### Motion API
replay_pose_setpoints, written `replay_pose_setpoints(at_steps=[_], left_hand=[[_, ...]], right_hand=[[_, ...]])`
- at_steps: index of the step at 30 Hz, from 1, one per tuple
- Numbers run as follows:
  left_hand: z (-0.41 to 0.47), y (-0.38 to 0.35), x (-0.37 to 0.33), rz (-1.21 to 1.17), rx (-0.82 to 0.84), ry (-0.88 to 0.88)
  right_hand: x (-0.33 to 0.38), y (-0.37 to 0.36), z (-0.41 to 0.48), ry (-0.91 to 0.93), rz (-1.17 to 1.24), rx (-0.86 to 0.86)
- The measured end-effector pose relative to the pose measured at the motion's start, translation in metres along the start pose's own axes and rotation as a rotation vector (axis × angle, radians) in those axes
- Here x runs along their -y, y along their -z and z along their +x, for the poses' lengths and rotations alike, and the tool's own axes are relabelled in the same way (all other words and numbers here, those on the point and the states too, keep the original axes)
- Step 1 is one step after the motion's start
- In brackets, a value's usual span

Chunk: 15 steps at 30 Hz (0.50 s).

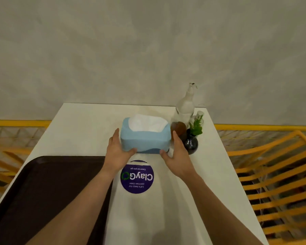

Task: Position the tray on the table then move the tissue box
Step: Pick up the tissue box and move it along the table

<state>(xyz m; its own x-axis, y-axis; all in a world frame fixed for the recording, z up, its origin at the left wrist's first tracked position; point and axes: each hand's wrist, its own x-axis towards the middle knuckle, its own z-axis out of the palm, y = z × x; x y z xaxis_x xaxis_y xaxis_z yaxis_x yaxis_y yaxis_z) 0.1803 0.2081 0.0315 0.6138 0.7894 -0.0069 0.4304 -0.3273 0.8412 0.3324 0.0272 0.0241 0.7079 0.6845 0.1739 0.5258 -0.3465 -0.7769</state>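
A light blue tissue box [146, 140] with white tissue sticking out of its top stands on the white table [81, 131], near the middle toward the far edge. My left hand [117, 152] presses against the box's left side, thumb at its front corner. My right hand [177, 153] holds the right side the same way. Both hands grip the box between them. A dark brown tray [48, 195] lies flat on the table's near left part, partly under my left forearm.
Right of the box stand a clear glass bottle [185, 106], a brown jar [178, 128] and a small dark round vase with a green plant [192, 143]. A round purple sticker [137, 176] is on the table. Yellow railings [272, 174] flank the table; a grey wall lies behind.
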Motion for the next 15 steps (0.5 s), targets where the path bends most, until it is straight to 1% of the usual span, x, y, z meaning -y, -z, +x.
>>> replay_pose_setpoints(at_steps=[3, 6, 10, 15], left_hand=[[0.013, -0.001, 0.008, -0.002, 0.041, 0.073], [0.020, -0.001, 0.015, -0.084, 0.087, 0.116], [0.018, -0.007, 0.015, -0.115, 0.047, 0.124], [0.017, -0.009, 0.008, -0.104, 0.014, 0.091]], right_hand=[[-0.010, -0.012, 0.003, -0.076, 0.043, 0.018], [-0.020, -0.024, 0.004, -0.131, 0.126, 0.045], [-0.025, -0.031, 0.007, -0.104, 0.153, 0.009], [-0.019, -0.037, 0.007, -0.131, 0.123, -0.044]])
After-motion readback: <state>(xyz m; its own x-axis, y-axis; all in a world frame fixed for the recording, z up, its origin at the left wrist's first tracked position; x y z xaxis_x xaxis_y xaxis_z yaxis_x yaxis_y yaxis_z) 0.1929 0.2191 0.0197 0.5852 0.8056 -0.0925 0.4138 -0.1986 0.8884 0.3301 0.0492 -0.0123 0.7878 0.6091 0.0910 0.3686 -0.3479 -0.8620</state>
